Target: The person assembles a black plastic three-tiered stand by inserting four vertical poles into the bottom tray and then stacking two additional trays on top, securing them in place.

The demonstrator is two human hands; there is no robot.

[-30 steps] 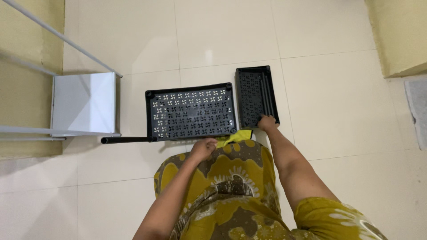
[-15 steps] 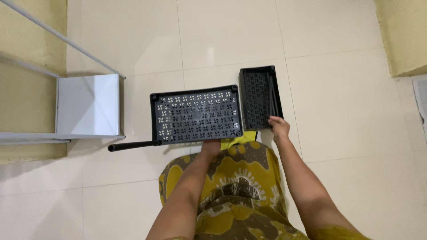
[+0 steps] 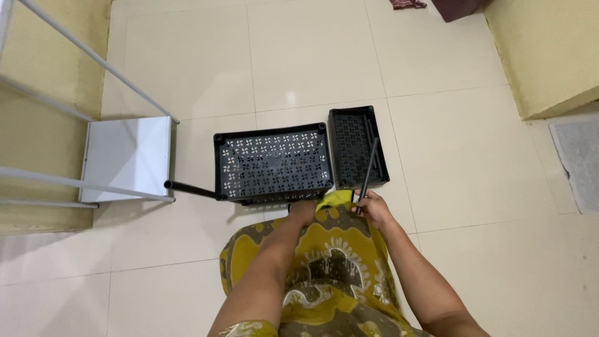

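1. The right hand [image 3: 373,208] has its grip closed around the lower end of a thin black rod [image 3: 368,170]; from the grip the rod runs up toward 12 o'clock, lying across the small black tray [image 3: 347,128].
2. The left hand [image 3: 304,211] rests at the near edge of the large black perforated tray [image 3: 272,163]; whether its grip is closed I cannot tell, as the fingers are hidden.
3. The large tray sits on the tiled floor [image 3: 312,56], at 12 o'clock from the left hand; the small tray is just beside it at 3 o'clock.
4. A second black rod [image 3: 190,189] sticks out from the large tray's near left corner toward 9 o'clock.
5. A white metal rack [image 3: 125,156] stands at 9 o'clock, well apart from both hands.
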